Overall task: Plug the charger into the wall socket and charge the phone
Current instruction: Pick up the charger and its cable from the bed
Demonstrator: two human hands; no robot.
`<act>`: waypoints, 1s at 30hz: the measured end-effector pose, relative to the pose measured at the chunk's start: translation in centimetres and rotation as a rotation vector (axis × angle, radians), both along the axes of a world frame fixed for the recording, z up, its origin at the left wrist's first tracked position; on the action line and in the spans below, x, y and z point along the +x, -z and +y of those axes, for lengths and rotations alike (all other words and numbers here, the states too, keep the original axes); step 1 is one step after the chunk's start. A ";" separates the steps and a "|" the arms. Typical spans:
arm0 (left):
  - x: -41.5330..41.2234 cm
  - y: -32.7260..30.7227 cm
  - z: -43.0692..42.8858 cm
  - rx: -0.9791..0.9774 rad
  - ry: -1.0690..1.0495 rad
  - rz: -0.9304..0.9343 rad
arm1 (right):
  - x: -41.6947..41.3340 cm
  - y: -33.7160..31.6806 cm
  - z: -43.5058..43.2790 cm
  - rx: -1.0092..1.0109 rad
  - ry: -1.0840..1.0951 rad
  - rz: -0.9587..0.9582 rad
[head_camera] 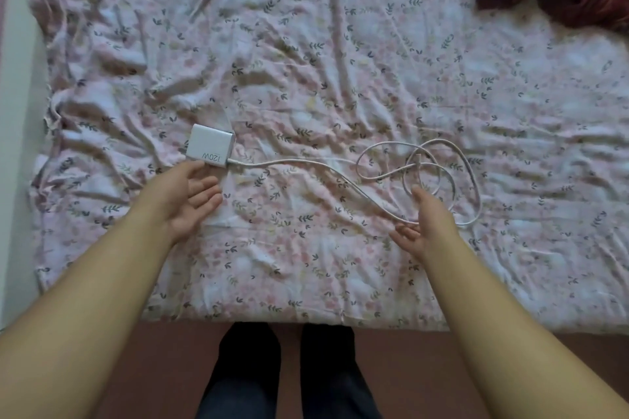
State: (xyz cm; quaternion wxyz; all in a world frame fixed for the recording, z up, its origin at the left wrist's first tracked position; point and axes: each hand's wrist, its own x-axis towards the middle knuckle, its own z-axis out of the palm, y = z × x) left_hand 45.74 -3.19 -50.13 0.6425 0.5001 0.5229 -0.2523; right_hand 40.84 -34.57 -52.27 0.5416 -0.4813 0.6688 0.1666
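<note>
On the bed (306, 61), the charger (211, 145) lies flat with its "120W" face up, left of centre. Its cable (439, 173) trails right into loose loops. Your left hand (185, 196) is just beside the charger, fingers released, palm up. Your right hand (425, 221) hovers over the cable loops, fingers released, grasping nothing.

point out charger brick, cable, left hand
charger brick (210, 145), head view: on its white top face.
cable (306, 164), head view: on the straight run right of the brick.
left hand (190, 192), head view: on the open palm.
</note>
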 end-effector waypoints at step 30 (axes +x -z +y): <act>3.0 5.3 -1.2 0.132 -0.109 0.059 | 3.1 3.2 -0.2 -0.199 0.478 -0.072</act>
